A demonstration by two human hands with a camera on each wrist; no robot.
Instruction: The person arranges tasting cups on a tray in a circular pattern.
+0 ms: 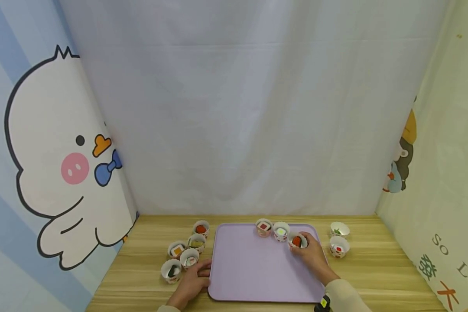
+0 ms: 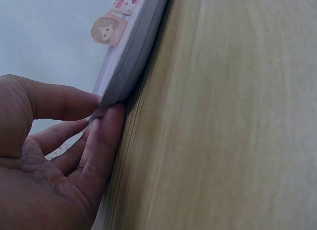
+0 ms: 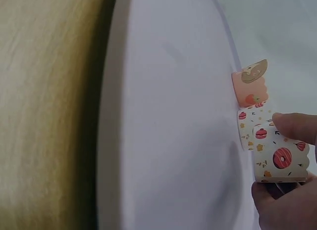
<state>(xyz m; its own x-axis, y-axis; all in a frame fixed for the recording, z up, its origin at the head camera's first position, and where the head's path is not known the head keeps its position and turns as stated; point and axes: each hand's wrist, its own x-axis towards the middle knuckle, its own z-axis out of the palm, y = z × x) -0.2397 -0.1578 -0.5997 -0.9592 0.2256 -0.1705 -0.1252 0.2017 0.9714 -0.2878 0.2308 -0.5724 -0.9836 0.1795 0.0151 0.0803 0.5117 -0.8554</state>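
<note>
A purple tray [image 1: 257, 268] lies on the wooden table. My left hand [image 1: 193, 282] pinches its left rim, thumb on top and fingers beneath, as the left wrist view shows. Over the back right of the tray, my right hand [image 1: 313, 258] grips a paper baking cup [image 3: 270, 165] printed with a donut, thumb and fingers on opposite sides. A red-topped piece [image 1: 297, 241] sits inside that cup. Left of it along the tray's back edge stand a cup [image 1: 281, 238] with a pale green-centred piece and a pink cup [image 1: 263, 234] with a dark-red-topped piece.
Several filled paper cups cluster left of the tray, including one with a red filling [image 1: 201, 229] and one with a dark filling [image 1: 171, 279] nearest the left hand. Two more cups stand right of the tray, one behind [image 1: 343, 228] the other [image 1: 338, 252]. A grey curtain [image 1: 238, 130] hangs behind.
</note>
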